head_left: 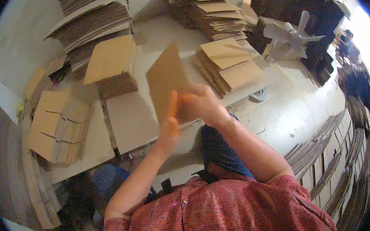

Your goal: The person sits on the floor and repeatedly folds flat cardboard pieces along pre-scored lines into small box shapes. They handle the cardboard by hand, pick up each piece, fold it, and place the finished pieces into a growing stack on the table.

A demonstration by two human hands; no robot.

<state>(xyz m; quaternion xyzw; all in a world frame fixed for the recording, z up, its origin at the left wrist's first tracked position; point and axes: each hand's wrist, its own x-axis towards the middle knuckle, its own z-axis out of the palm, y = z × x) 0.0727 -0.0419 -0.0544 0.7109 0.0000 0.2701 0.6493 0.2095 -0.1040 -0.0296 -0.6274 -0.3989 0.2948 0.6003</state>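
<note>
In front of me a flat brown cardboard sheet (167, 75) is held up at a tilt over the white table. My right hand (200, 102) is closed on its near right edge. Against its lower near end is my left hand (171, 121), fingers pointing up and smeared by motion; it seems to pinch the sheet, partly overlapping the right fingertips. A short stack of cardboard pieces (232, 68) lies just beyond the right hand. To the left of the sheet stands a thick block of stacked cardboard (113, 60).
At the left edge sits a bundle of slotted cardboard (51, 124). Taller piles (213, 15) rise at the back of the table (132, 119). A white fan (292, 36) stands at the back right. Many cardboard sheets (326, 148) line the right side; a person (345, 44) is far off.
</note>
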